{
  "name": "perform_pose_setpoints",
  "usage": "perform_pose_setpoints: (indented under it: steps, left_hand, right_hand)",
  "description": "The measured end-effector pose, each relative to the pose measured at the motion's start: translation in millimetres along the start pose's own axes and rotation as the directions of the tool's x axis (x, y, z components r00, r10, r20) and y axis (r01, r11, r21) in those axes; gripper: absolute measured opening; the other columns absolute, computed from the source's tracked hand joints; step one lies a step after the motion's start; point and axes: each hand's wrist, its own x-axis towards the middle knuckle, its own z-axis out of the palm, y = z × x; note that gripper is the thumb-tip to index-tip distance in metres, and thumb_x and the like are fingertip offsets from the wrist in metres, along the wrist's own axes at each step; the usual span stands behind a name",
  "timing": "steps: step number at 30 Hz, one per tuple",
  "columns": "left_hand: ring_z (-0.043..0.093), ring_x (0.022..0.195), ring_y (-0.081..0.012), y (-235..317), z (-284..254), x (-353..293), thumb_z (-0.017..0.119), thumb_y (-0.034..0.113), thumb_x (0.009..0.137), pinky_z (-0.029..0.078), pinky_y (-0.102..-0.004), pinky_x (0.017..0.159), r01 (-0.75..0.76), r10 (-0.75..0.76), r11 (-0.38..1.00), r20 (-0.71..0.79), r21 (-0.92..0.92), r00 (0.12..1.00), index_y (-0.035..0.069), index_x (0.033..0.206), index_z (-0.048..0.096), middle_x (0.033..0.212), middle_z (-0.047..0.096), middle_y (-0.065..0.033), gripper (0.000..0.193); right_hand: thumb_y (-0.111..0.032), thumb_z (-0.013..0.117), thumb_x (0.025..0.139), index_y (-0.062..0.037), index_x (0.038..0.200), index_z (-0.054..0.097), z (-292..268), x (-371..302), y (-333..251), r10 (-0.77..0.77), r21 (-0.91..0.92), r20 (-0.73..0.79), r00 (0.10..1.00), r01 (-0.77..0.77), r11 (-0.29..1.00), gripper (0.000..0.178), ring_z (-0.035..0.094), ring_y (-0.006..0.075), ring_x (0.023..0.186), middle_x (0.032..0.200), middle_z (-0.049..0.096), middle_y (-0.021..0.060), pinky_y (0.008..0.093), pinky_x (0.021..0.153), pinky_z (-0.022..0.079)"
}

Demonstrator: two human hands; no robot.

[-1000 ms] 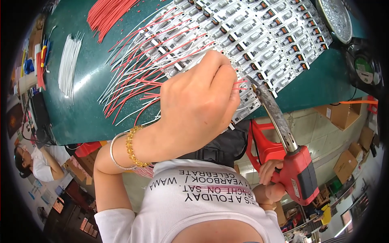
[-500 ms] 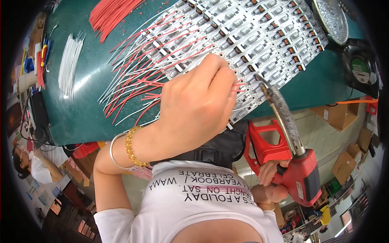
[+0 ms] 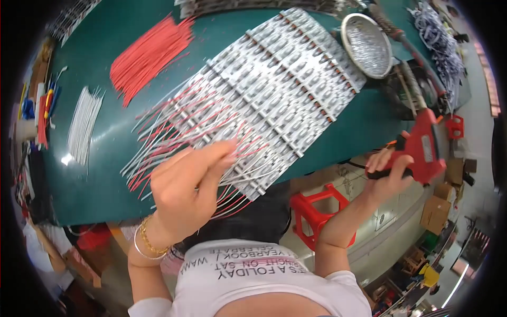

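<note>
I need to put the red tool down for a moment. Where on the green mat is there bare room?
Bare mat lies right of the strip sheet, below the metal dish. More lies between the white wires and the red wire bundle. It is crowded around the left hand, among loose wire ends.

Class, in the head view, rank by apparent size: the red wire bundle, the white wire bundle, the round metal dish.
1. Red wire bundle
2. and 3. Round metal dish and white wire bundle: too alike to rank.

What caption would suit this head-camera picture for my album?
Left hand presses red and white wires on a panel of strips; right hand holds a red soldering gun beside the green table.
</note>
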Motion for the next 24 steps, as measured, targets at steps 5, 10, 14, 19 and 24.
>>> perform_pose_setpoints:
  steps: [5, 10, 14, 19, 24]
  left_hand:
    - [0.058, 0.052, -0.0183, 8, 12, -8, 0.068, -0.004, 0.075, 0.044, -0.0257, 0.048, 0.299, -0.285, 0.940, 0.102, -0.164, 0.953, 0.000, 0.079, 0.060, 0.068, 0.063, -0.0077, 0.010]
    - [0.035, 0.048, -0.0031, 7, 26, -11, 0.069, -0.004, 0.075, 0.025, -0.0196, 0.043, 0.213, -0.201, 0.970, 0.107, -0.118, 0.974, 0.001, 0.080, 0.064, 0.065, 0.057, -0.0003, 0.009]
    - [0.042, 0.052, -0.0070, 13, 39, -5, 0.066, -0.007, 0.073, 0.029, -0.0213, 0.045, 0.229, -0.213, 0.966, 0.132, -0.123, 0.968, 0.002, 0.079, 0.063, 0.067, 0.055, -0.0024, 0.011]
    - [0.051, 0.057, -0.0150, 14, 50, -6, 0.064, -0.008, 0.071, 0.035, -0.0246, 0.049, 0.158, -0.153, 0.985, 0.074, -0.066, 0.985, 0.002, 0.081, 0.063, 0.068, 0.057, -0.0054, 0.014]
    - [0.055, 0.061, -0.0165, 12, 41, -6, 0.065, -0.006, 0.073, 0.041, -0.0263, 0.059, -0.008, -0.018, 0.992, 0.204, 0.126, 0.979, 0.004, 0.089, 0.066, 0.077, 0.066, -0.0085, 0.019]
  right_hand:
    - [-0.053, 0.049, 0.089, 0.0067, 0.130, 0.032, -20, -37, -18, 0.127, 0.120, 0.096, 0.987, -0.138, 0.983, 0.074, 0.039, 0.0105, 0.039, 0.051, 0.040, 0.0007, 0.0243, 0.040, 0.037]
    - [-0.058, 0.049, 0.087, 0.0033, 0.132, 0.030, -34, -83, -22, 0.180, 0.245, 0.283, 0.942, -0.253, 0.936, 0.079, 0.041, 0.0105, 0.041, 0.053, 0.042, -0.0009, 0.0246, 0.040, 0.038]
    - [-0.055, 0.057, 0.084, 0.0031, 0.130, 0.031, -49, -103, -36, 0.215, 0.285, 0.418, 0.883, -0.352, 0.892, 0.078, 0.054, 0.0191, 0.049, 0.059, 0.055, 0.0061, 0.0326, 0.050, 0.046]
    - [-0.054, 0.062, 0.081, 0.0030, 0.127, 0.034, -59, -111, -39, 0.315, 0.088, 0.494, 0.811, -0.407, 0.909, 0.078, 0.049, 0.0145, 0.039, 0.050, 0.050, 0.0030, 0.0266, 0.040, 0.039]
    - [-0.052, 0.062, 0.082, 0.0016, 0.126, 0.037, -69, -107, -34, 0.307, 0.121, 0.515, 0.801, -0.422, 0.899, 0.074, 0.051, 0.0161, 0.042, 0.053, 0.053, 0.0044, 0.0263, 0.041, 0.041]
